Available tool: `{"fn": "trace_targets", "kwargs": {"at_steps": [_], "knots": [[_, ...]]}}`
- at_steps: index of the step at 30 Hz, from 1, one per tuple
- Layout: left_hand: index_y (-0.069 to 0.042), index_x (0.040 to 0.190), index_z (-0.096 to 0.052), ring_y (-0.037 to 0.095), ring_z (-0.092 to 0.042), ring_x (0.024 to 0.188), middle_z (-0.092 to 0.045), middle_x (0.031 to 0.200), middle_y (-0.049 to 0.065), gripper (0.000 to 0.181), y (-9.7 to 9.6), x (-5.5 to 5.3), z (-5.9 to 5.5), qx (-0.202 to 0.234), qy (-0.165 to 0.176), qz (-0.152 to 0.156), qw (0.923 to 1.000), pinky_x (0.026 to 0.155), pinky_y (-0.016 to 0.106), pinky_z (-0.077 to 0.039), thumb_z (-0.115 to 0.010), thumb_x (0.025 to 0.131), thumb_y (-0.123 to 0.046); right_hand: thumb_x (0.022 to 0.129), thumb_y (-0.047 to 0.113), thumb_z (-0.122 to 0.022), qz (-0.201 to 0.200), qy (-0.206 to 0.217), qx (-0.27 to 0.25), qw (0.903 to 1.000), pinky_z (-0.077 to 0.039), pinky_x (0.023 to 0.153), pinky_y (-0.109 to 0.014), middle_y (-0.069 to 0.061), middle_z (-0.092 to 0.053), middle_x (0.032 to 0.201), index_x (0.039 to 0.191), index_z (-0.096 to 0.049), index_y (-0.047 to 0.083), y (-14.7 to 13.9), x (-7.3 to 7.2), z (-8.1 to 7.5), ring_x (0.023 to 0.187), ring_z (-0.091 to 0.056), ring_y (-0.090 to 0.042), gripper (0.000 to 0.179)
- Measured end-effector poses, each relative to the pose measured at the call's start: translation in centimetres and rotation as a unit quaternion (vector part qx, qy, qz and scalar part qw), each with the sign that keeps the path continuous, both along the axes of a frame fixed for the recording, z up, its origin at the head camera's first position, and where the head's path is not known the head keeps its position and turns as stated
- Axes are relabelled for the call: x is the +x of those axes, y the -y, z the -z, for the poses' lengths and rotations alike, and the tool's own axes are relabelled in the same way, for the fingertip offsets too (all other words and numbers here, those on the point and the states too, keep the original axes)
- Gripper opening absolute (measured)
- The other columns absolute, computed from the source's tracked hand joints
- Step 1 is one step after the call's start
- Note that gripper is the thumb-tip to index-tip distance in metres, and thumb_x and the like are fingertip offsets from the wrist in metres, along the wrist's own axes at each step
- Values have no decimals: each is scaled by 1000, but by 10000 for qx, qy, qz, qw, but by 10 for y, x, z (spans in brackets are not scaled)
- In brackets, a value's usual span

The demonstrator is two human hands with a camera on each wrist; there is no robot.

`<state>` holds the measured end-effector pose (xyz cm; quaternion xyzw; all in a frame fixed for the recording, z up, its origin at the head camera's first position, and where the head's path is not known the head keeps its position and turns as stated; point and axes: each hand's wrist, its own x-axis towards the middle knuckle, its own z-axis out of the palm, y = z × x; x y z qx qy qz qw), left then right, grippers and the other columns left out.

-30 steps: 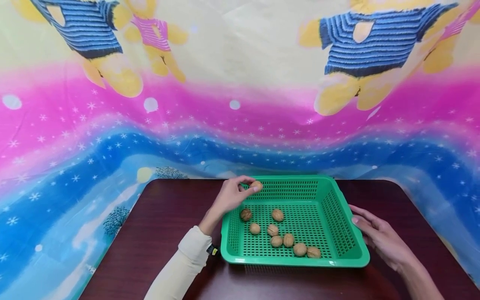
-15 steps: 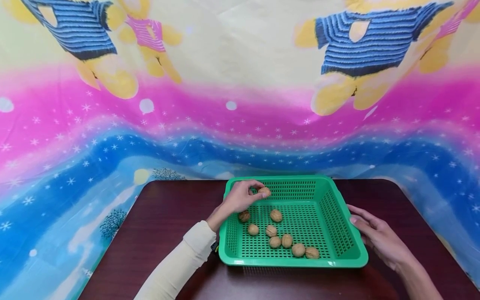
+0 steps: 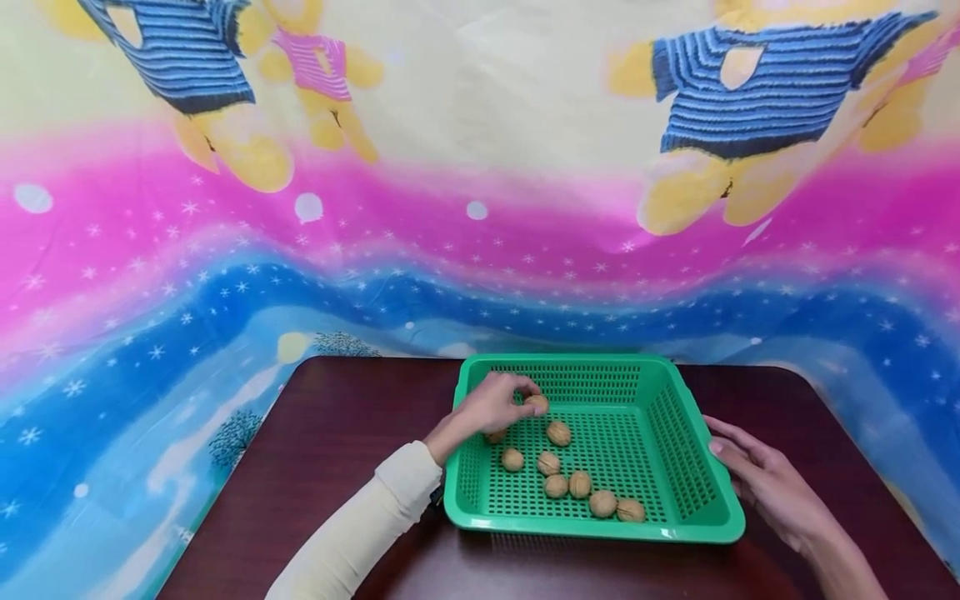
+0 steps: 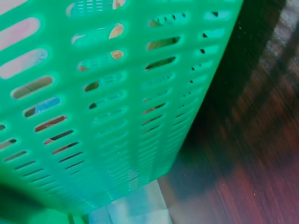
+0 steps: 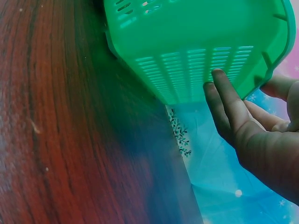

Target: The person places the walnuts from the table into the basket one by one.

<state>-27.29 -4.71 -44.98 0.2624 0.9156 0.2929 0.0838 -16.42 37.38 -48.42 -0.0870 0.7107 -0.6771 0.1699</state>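
Note:
My left hand [image 3: 495,404] reaches over the left side of a green plastic basket [image 3: 592,533] and pinches a walnut [image 3: 537,404] between thumb and fingers, above the basket floor. Several other walnuts lie in the basket, among them one walnut [image 3: 558,433] close to the held one and another walnut [image 3: 630,510] by the near wall. Part of one walnut is hidden under my left hand. At the basket's right side, my right hand [image 3: 772,479] rests its thumb at the rim; in the right wrist view its straight fingers [image 5: 224,95] touch the outer wall. The left wrist view hides the left hand.
The basket stands on a dark reddish-brown table [image 3: 352,433] with rounded far corners. Behind the table hangs a printed cloth [image 3: 480,250] with bears and snowflakes. The basket's perforated side wall [image 4: 112,116] fills much of the left wrist view.
My left hand has carried the pinched walnut from near the basket's far left rim rightward and down into the basket. The right hand stays at the right side. The other walnuts keep their places.

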Motion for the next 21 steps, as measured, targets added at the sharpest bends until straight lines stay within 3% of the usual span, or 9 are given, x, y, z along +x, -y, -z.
{"fn": "trace_targets", "kwargs": {"at_steps": [6,11,15,21], "knots": [[-19,131,-76,8,-53,57,-77,122,0,31,-4,0,1,-106,54,4,9999,70,25,-49,-73,105,-36,120,23,-37,-43,-25,-124,9999,-64,91,-45,23,-69,138,174,-14,15,-3,1,1,118,-77,-19,60],[-19,130,-76,8,-57,58,-77,123,0,31,-5,-1,2,-153,97,-23,9998,71,25,-50,-73,105,-36,120,21,-37,-33,-90,-141,9999,-64,90,-46,22,-70,138,174,-16,16,-3,1,1,117,-77,-20,58],[-20,130,-77,6,-66,75,-77,124,-1,31,-4,-1,5,-187,49,-18,9998,78,27,-55,-73,104,-37,120,19,-35,-90,-113,-233,9996,-64,90,-46,19,-70,138,174,-18,18,-4,0,3,117,-77,-22,57],[-18,134,-75,14,-73,103,-77,126,2,35,-3,1,4,-132,-3,-71,9999,87,33,-58,-74,104,-35,120,17,-34,-149,-136,-356,9992,-64,89,-45,17,-70,139,173,-22,21,-5,0,6,116,-77,-23,55]]}}
